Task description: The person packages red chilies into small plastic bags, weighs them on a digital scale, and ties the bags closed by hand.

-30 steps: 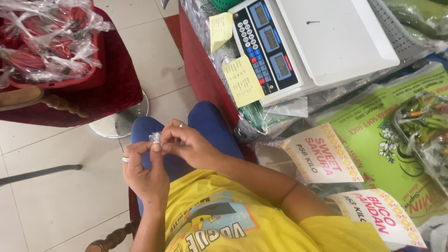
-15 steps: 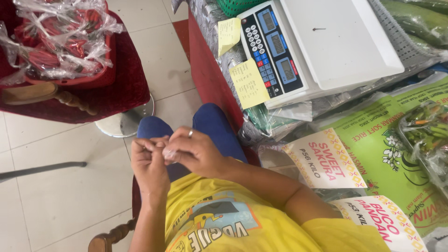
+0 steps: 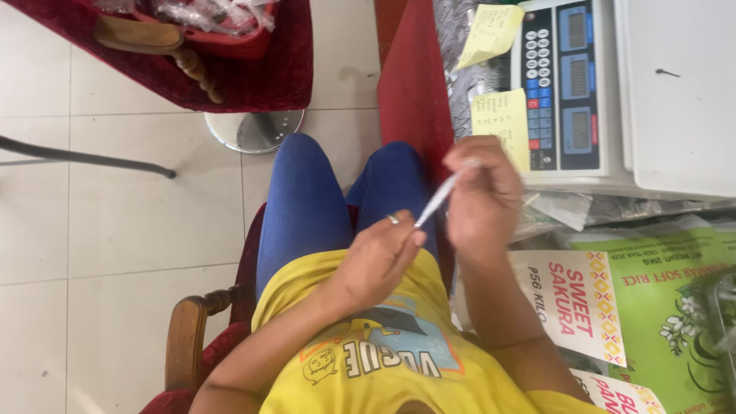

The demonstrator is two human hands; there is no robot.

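both hands mid-frame pinch a thin white strip (image 3: 438, 198); left hand (image 3: 381, 257) grips the lower end, right hand (image 3: 481, 195) the upper, beside the scale (image 3: 571, 92)

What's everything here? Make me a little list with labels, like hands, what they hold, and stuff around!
View: from above, looking down at a seated person's lap
Left hand: pinches the lower end of a thin white strip
Right hand: raised, pinches the strip's upper end
Strip: stretched slanting between both hands, kind too blurred to tell
Ring: on a left finger
Clothes: yellow shirt, blue trousers
Seat: red chair with wooden arm
Right side: weighing scale with yellow notes, green rice sack
Floor: pale tiles
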